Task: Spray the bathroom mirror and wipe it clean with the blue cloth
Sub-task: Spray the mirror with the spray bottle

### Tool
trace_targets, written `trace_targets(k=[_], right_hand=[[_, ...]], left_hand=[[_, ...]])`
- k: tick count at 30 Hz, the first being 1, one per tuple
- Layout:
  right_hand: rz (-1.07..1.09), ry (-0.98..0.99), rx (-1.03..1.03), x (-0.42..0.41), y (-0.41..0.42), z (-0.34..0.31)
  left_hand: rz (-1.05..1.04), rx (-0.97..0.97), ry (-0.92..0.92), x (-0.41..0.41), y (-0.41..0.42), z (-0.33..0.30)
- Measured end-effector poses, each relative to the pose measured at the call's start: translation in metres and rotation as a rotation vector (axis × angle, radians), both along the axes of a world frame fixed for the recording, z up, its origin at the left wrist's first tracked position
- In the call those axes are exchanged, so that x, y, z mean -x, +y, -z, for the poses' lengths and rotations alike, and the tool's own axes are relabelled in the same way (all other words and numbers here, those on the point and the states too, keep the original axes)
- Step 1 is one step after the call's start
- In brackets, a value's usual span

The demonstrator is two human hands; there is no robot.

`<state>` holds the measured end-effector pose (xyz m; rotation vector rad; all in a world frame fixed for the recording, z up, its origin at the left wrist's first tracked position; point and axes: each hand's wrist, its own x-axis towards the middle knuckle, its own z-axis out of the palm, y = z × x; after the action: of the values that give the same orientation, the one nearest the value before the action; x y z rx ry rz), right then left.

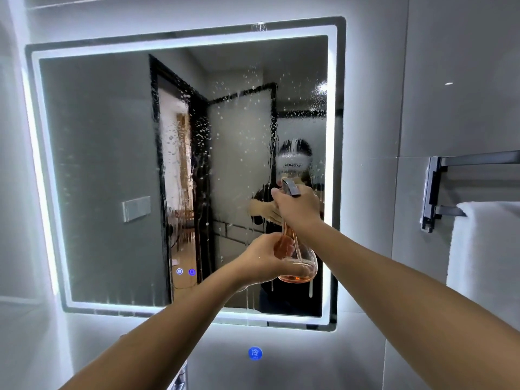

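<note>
Up against the right half of the mirror (107, 164), you have the bottle (297, 260) held in both hands, its long axis running nearly upright with a slight lean, the wide clear base low and the grey spray head (291, 187) on top, nozzle turned toward the glass. Your right hand (298, 206) is the upper and nearer one to the trigger: its fingers are curled round the neck just below the head, gripping it. Your left hand (267, 257) is lower, fingers wrapped under and around the belly of the bottle, bearing its weight; the pink liquid sits low at the base. What the next squeeze turns on is where the nozzle points against where the glass is already wet. Droplets and runs cover the middle and right part of the mirror, from near the top edge down past your hands, while the left part, the grey stretch beyond the reflected door frame, looks mostly dry. So the bare glass lies to the left of the nozzle, and I judge you would swing the bottle leftward, keeping it upright so the liquid stays at the base. No blue cloth shows anywhere here; only a white towel (484, 249) hangs on the rack (439, 190) at your right, well apart from the mirror.
</note>
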<state>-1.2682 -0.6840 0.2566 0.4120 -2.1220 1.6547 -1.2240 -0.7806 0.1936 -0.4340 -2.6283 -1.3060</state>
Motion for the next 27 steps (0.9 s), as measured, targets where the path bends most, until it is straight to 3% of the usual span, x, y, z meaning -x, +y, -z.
trace_targets(k=[27], right_hand=[[0.194,0.007,0.022,-0.012,-0.112,0.006]], left_hand=[[0.149,0.020,-0.019,0.002,-0.117,0.001]])
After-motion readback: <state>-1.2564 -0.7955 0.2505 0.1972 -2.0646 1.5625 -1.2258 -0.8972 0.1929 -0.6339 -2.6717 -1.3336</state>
